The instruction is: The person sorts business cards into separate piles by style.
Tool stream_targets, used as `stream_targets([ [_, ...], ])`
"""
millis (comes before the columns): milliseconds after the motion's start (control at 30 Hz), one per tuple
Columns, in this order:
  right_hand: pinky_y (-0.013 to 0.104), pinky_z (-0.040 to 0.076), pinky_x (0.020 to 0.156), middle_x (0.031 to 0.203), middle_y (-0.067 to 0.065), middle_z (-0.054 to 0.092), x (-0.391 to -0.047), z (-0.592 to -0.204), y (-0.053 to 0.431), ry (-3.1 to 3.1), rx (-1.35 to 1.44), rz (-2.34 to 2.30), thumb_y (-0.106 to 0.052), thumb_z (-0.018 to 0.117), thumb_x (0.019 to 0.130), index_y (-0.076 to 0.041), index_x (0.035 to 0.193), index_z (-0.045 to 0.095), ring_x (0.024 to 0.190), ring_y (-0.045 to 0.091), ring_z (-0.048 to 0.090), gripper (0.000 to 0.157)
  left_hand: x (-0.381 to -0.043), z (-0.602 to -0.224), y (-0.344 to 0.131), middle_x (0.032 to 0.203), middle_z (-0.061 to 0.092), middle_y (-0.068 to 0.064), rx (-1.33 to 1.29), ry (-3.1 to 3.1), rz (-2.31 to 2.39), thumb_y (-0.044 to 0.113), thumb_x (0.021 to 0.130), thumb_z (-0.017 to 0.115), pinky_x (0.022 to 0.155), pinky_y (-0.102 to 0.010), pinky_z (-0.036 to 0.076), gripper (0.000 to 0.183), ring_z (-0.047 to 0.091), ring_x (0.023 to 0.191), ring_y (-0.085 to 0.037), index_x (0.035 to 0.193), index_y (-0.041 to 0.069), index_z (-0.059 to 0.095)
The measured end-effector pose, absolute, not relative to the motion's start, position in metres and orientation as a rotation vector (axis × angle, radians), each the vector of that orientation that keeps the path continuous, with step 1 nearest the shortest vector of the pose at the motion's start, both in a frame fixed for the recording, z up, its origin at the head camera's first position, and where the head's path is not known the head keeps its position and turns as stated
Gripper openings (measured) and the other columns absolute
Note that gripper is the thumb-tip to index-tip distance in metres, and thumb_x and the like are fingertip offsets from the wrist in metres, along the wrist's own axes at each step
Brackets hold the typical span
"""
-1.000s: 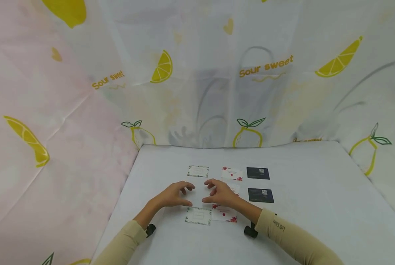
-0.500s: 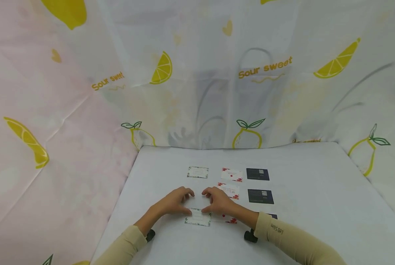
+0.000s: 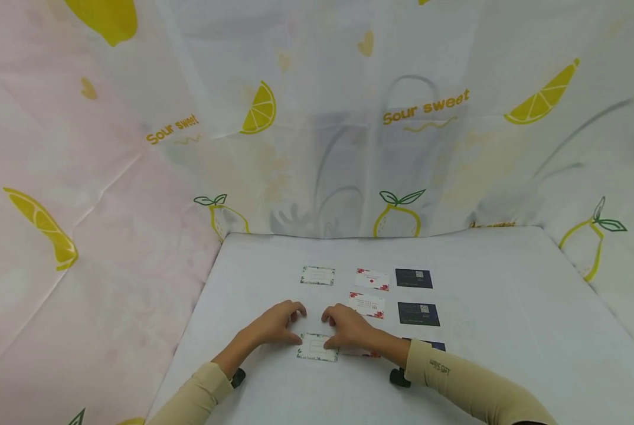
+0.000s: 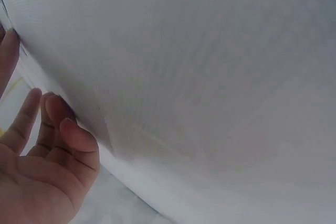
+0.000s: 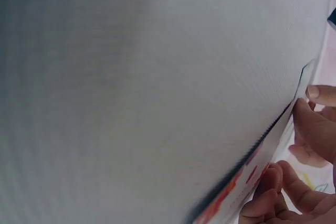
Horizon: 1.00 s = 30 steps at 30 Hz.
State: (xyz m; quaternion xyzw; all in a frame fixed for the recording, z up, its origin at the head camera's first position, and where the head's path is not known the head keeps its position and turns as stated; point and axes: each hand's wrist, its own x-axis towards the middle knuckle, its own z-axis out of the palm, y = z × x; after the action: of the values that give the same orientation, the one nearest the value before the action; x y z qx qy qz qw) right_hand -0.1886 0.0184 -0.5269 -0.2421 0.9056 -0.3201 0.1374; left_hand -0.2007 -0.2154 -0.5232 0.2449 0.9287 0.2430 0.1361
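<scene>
Near the front of the white table lies a white card with a leafy green border (image 3: pixel 314 355). My left hand (image 3: pixel 277 323) is at its upper left corner, thumb tip right at the edge and the other fingers loosely bent above the table. From the other side comes my right hand (image 3: pixel 349 326), its thumb overlapping the card's face and its fingers bent, with a gap between the two hands. A red-flowered card (image 3: pixel 367 355) beside the green one is mostly hidden under the right hand; its red pattern (image 5: pixel 215 205) shows at the right wrist view's bottom.
Another green-bordered card (image 3: pixel 318 275) lies farther back. Two more red-flowered cards, one at the back (image 3: pixel 372 280) and one in the middle (image 3: pixel 366 306), form a column. Right of them are dark cards (image 3: pixel 419 314), the nearest partly behind the right forearm. A lemon-print curtain (image 3: pixel 296 177) stands behind the table.
Both hands have moved toward the table's near side, down to the near green-bordered card. The middle red-flowered card and part of the nearest dark card have come into view. The cards stay in place.
</scene>
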Motion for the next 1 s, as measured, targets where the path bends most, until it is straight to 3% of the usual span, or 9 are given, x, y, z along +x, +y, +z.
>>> stream_targets([
  [200, 0.023, 0.041, 0.070, 0.085, -0.004, 0.054, -0.184, -0.524, 0.018, 2.619, -0.718, -0.901, -0.021, 0.087, 0.074, -0.011, 0.107, 0.065, 0.077, 0.009, 0.047, 0.040, -0.198, -0.523, -0.212, 0.095, 0.056, 0.003, 0.749, 2.650, 0.742, 0.018, 0.073, 0.087, 0.071, -0.025, 0.041, 0.046, 0.047, 0.079, -0.011, 0.112, 0.016, 0.063],
  [467, 0.022, 0.040, 0.067, 0.082, -0.005, 0.055, -0.176, -0.518, 0.019, 2.645, -0.801, -0.791, -0.025, 0.090, 0.070, -0.010, 0.106, 0.065, 0.074, 0.007, 0.046, 0.046, -0.190, -0.520, -0.206, 0.092, 0.057, 0.004, 0.798, 2.594, 0.720, 0.017, 0.074, 0.086, 0.069, -0.022, 0.042, 0.042, 0.047, 0.076, -0.008, 0.110, 0.014, 0.065],
  [667, 0.022, 0.038, 0.063, 0.074, -0.005, 0.053, -0.179, -0.515, 0.021, 2.640, -0.818, -0.787, -0.023, 0.088, 0.072, -0.010, 0.088, 0.066, 0.068, 0.007, 0.044, 0.030, -0.187, -0.516, -0.201, 0.089, 0.056, 0.005, 0.840, 2.583, 0.703, 0.016, 0.074, 0.087, 0.070, -0.022, 0.042, 0.041, 0.047, 0.077, -0.007, 0.109, 0.013, 0.065],
  [800, 0.022, 0.037, 0.060, 0.070, -0.008, 0.051, -0.182, -0.518, 0.022, 2.630, -0.826, -0.814, -0.024, 0.087, 0.073, -0.014, 0.078, 0.064, 0.067, 0.006, 0.044, 0.025, -0.188, -0.519, -0.202, 0.086, 0.055, 0.008, 0.839, 2.592, 0.708, 0.016, 0.079, 0.083, 0.071, -0.022, 0.043, 0.028, 0.047, 0.078, -0.006, 0.101, 0.015, 0.067],
  [1000, 0.021, 0.041, 0.059, 0.069, -0.009, 0.055, -0.187, -0.521, 0.023, 2.580, -0.786, -0.933, -0.022, 0.082, 0.079, -0.015, 0.080, 0.066, 0.065, 0.005, 0.048, 0.017, -0.191, -0.517, -0.205, 0.082, 0.062, 0.008, 0.815, 2.537, 0.834, 0.012, 0.089, 0.071, 0.068, -0.023, 0.045, 0.006, 0.052, 0.073, -0.005, 0.091, 0.013, 0.066],
])
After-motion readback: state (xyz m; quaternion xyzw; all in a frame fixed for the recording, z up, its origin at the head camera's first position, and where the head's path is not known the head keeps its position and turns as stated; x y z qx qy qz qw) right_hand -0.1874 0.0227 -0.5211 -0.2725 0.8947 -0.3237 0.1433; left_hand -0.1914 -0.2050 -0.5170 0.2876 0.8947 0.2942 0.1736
